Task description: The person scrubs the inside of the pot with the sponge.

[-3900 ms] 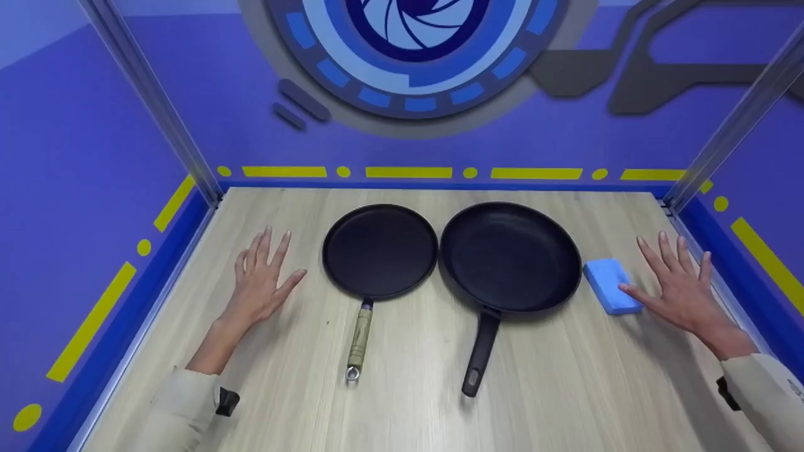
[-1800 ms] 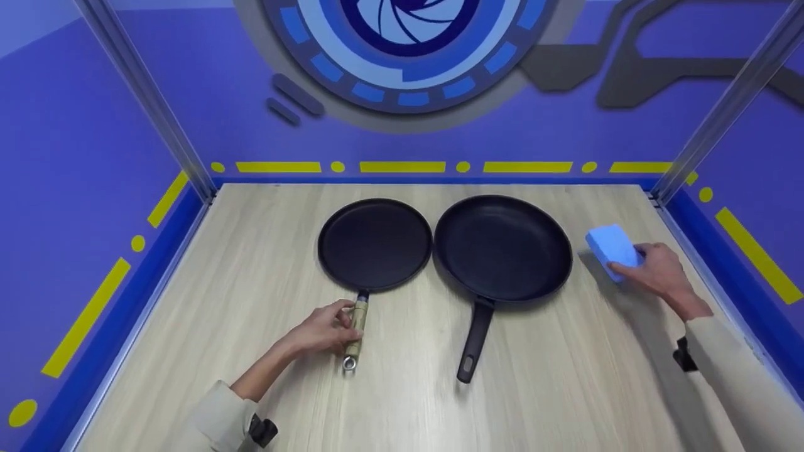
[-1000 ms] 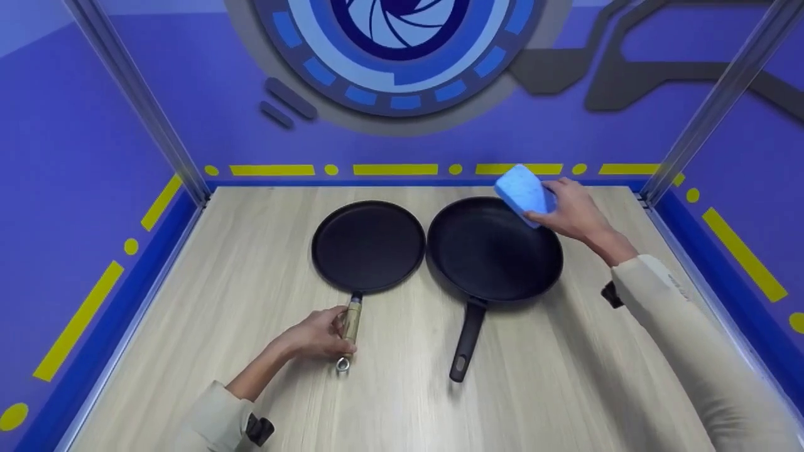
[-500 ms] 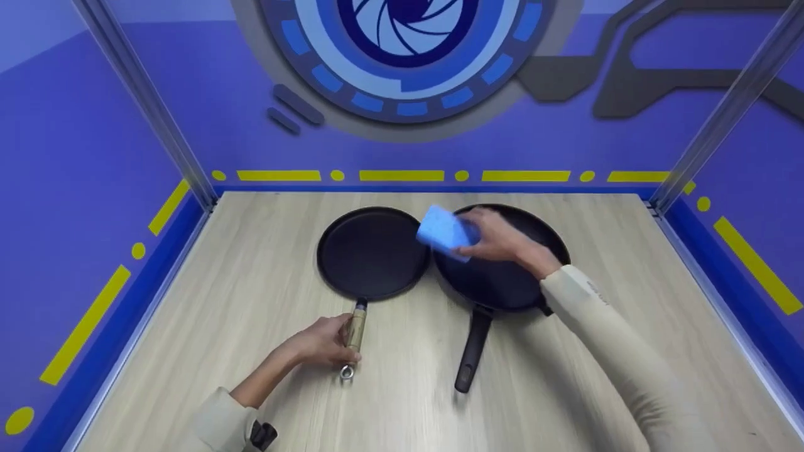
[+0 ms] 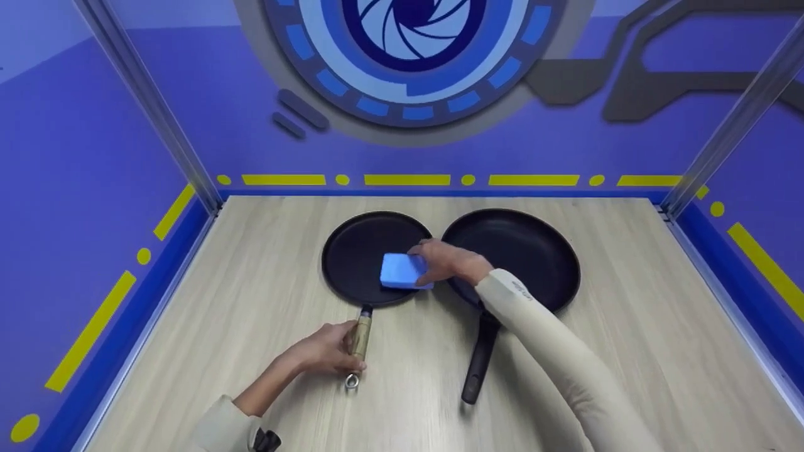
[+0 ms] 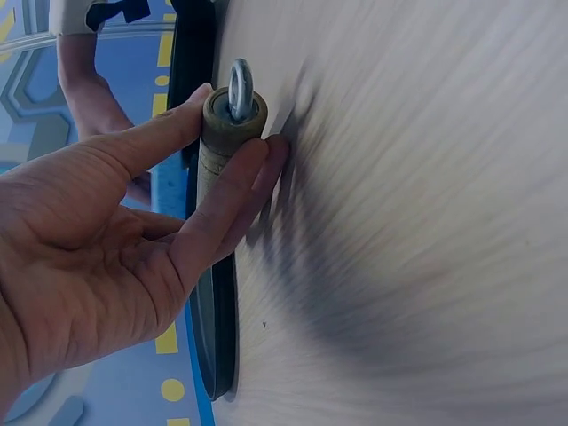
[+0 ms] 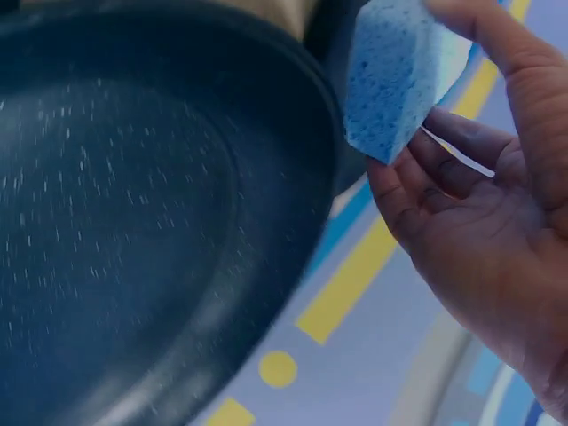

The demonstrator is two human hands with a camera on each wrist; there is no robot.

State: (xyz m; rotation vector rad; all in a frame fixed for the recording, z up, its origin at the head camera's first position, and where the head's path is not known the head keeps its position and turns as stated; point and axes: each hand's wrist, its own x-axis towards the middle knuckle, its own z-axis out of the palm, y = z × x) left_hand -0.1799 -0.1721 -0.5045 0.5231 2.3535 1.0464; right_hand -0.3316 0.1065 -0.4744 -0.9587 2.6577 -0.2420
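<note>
My left hand [image 5: 330, 347] pinches the wood-look handle [image 5: 361, 336] of a flat black crepe pan [image 5: 352, 251] between thumb and fingers. In the left wrist view a metal ring [image 6: 240, 89] tips that handle, and the fingers reach around its underside. My right hand [image 5: 443, 260] grips a blue sponge [image 5: 400, 271] by its edges, over the right part of the crepe pan. The right wrist view shows the porous sponge [image 7: 386, 80] between thumb and fingers. Beneath my right forearm lies a deeper black frying pan [image 5: 515, 245], its handle [image 5: 479, 364] toward me.
Both pans lie side by side on a light wood table [image 5: 270, 251]. Blue printed panels with a metal post [image 5: 154, 107] at each corner enclose the back and sides. The right sleeve [image 5: 565, 358] crosses over the frying pan's rim.
My right hand has picked the sponge up off the table and carried it left across the frying pan to the crepe pan. My left hand has come in and taken hold of the crepe pan's handle.
</note>
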